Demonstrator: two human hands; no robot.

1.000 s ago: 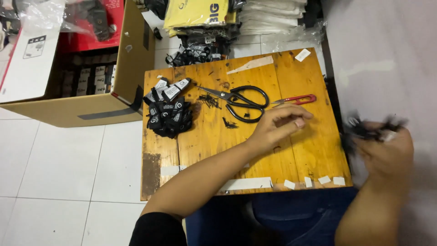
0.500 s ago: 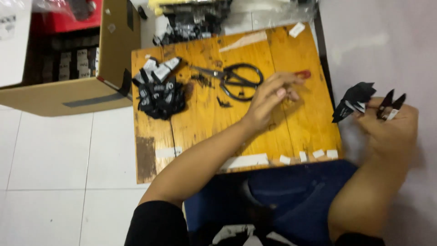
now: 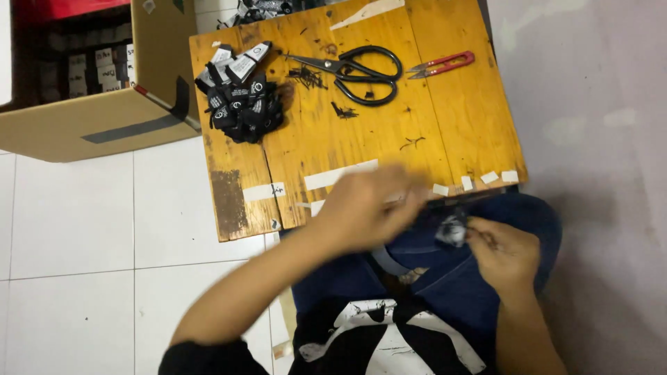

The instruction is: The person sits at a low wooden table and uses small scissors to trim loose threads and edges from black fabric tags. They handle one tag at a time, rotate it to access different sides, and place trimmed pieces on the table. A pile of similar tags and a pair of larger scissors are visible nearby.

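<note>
Hovering hands (image 3: 434,226) beside table edge (image 3: 486,189)

A small wooden table (image 3: 431,132) fills the upper middle of the frame. On its upper left part lies a pile of tagged items (image 3: 240,97); right of the pile lie large scissors (image 3: 358,69), and right of those, small snips (image 3: 441,64). Paper strips (image 3: 340,175) sit along the table's lower edge. A cardboard box (image 3: 90,121) stands at the upper left, just beside the table. Below the table's lower edge, the left hand (image 3: 361,208) and right hand (image 3: 504,250) meet at a small item (image 3: 451,229) over the lap.
</note>
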